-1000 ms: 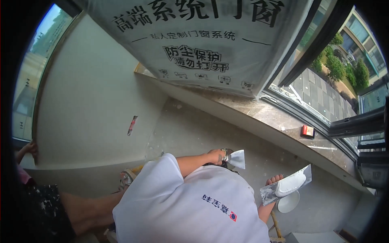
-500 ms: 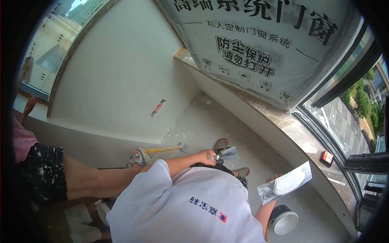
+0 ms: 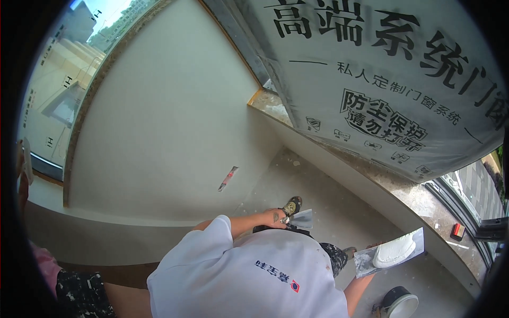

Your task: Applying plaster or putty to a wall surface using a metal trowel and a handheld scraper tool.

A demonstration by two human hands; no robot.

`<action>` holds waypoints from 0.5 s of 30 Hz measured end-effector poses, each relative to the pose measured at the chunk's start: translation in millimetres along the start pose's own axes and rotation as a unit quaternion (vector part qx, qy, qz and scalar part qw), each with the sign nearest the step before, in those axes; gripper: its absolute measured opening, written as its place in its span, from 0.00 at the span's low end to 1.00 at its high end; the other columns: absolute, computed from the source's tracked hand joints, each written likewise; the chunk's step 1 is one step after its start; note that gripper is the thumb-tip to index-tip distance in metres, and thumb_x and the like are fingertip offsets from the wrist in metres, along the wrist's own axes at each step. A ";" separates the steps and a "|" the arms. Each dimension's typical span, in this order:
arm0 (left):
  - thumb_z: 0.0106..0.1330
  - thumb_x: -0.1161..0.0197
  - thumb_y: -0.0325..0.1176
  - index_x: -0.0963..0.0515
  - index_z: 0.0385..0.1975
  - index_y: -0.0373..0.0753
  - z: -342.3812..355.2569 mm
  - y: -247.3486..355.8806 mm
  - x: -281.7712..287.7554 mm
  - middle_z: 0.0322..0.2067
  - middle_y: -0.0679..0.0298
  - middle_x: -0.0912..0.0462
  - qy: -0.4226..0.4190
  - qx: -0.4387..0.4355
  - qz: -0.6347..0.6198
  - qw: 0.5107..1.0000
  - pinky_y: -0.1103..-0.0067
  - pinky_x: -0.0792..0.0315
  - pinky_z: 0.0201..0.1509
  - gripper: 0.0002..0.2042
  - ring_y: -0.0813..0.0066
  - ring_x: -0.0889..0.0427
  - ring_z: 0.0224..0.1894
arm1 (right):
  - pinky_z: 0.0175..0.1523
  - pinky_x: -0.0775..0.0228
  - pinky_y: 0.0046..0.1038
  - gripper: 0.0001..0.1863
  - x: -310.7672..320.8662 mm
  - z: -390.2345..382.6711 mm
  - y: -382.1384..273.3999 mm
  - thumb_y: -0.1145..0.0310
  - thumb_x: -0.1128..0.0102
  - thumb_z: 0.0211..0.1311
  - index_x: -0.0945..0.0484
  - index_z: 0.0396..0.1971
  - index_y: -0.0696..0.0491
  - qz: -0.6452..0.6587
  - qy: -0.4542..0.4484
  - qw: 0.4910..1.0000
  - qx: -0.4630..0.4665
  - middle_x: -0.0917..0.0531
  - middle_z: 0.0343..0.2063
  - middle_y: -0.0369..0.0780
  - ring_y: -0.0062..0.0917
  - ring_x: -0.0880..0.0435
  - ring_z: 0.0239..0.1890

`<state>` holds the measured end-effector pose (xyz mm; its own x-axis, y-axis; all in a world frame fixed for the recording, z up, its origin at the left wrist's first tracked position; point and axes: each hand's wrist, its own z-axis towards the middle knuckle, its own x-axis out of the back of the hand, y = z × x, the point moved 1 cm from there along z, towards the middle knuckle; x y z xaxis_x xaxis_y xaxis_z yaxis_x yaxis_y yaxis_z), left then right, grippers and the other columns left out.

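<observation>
In front of my waist, my left hand (image 3: 275, 216) is closed around the handle of a putty knife (image 3: 302, 219), its grey blade pointing right. Out to the right, my right hand (image 3: 375, 245) holds a flat rectangular metal plate (image 3: 367, 261) from below, with fingertips showing over its far edge. A thick smooth mound of white putty (image 3: 395, 252) lies on the plate. The two tools are well apart. Most of my right hand is hidden under the plate.
A white bucket with a dark band (image 3: 405, 306) stands on the floor at lower right. Another person in paint-spattered black shorts (image 3: 85, 294) is close on my left. A pale wall (image 3: 159, 132) rises ahead; a stone-topped sill (image 3: 360, 169) runs along the right beneath a film-covered window, bearing a red-and-black box (image 3: 457, 231).
My view has tilted up and left, so the wall and window sit lower and further right. One foot has stepped forward. The yellow-handled tool has left view. Both hands keep their hold.
</observation>
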<state>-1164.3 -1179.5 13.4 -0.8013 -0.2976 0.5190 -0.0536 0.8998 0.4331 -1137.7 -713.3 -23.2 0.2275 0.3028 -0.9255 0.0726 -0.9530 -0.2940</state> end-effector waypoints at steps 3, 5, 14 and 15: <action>0.52 0.38 0.47 0.19 0.29 0.40 0.5 -23.6 49.2 0.32 0.50 0.17 0.002 0.002 0.014 1.000 0.61 0.25 0.45 0.16 0.50 0.17 0.39 | 0.45 0.28 0.32 0.18 -54.7 49.7 68.3 0.55 0.53 0.71 0.28 0.53 0.48 0.024 -0.030 0.999 -0.003 0.21 0.39 0.35 0.27 0.21 0.38; 0.53 0.38 0.48 0.20 0.28 0.38 2.2 -62.0 48.8 0.30 0.49 0.17 0.004 -0.007 0.010 1.000 0.61 0.24 0.43 0.17 0.50 0.17 0.37 | 0.45 0.28 0.32 0.18 -86.0 80.9 106.8 0.55 0.53 0.71 0.28 0.53 0.48 0.037 -0.056 0.998 -0.013 0.21 0.38 0.35 0.27 0.21 0.38; 0.60 0.38 0.46 0.22 0.27 0.36 37.7 -117.6 8.8 0.25 0.49 0.20 0.049 -0.122 -0.103 0.986 0.64 0.28 0.37 0.16 0.51 0.19 0.30 | 0.42 0.29 0.31 0.16 -93.6 183.2 167.9 0.55 0.52 0.71 0.28 0.51 0.48 0.048 -0.133 0.990 -0.009 0.22 0.36 0.34 0.26 0.22 0.36; 0.60 0.38 0.46 0.23 0.26 0.36 50.2 -121.8 4.3 0.24 0.49 0.20 0.030 -0.127 -0.083 0.988 0.65 0.28 0.36 0.17 0.52 0.19 0.30 | 0.42 0.29 0.31 0.16 -81.1 184.9 171.9 0.55 0.52 0.71 0.28 0.51 0.48 0.047 -0.129 0.990 -0.004 0.22 0.35 0.34 0.25 0.22 0.36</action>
<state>-1191.1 -1274.4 -74.1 -0.7569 -0.4594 0.4648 -0.0234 0.7298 0.6832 -1323.2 -901.7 -42.8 -0.0231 0.2025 -0.9790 0.0706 -0.9765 -0.2037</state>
